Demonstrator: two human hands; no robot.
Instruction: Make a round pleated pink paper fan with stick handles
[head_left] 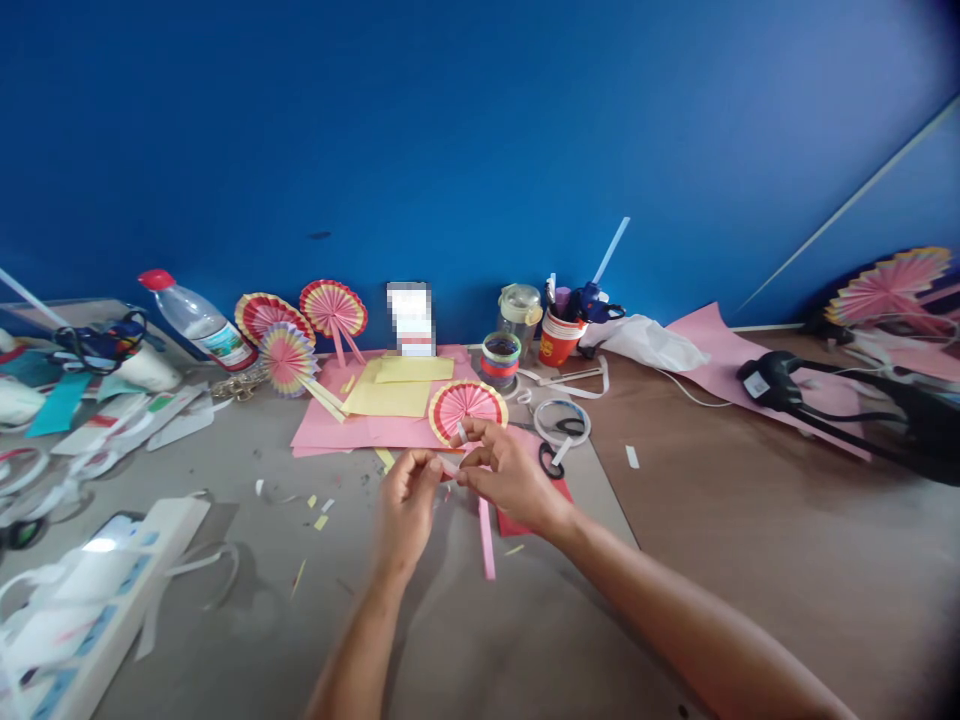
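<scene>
My left hand and my right hand meet above the table's middle, fingers pinched together. Between the fingertips is a small pale strip, perhaps tape; both hands grip it. Another white bit sticks to a finger of my right hand. Just beyond lies a pleated pink paper fan with a yellow and red rim, partly hidden by my right hand. Its pink handle shows below that hand. Scissors and a red sheet lie beside my right hand.
Yellow paper rests on pink sheets. Finished fans lean at the back near a bottle. A tape roll, jar and red cup stand right. A power strip lies left.
</scene>
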